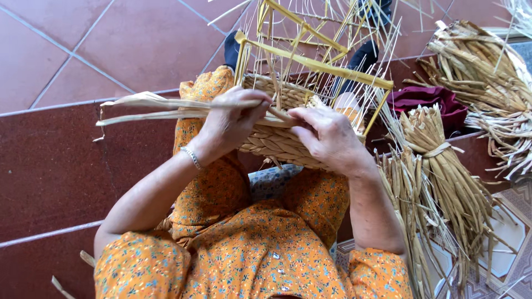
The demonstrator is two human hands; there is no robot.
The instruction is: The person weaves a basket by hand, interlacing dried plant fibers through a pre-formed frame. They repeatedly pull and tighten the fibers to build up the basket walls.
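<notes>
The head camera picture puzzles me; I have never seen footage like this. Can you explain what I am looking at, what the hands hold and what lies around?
There is one picture, taken by a camera on a person's head, looking down at their own lap and hands. No machine is involved. The left hand grips long flat dried strands that stick out to the left. The right hand presses on a half-woven basket resting on the lap, with thin upright stakes rising from its rim. To the right lie tied bundles of dried stalks, and a dark red cloth. Underneath is a red tiled floor.
</notes>
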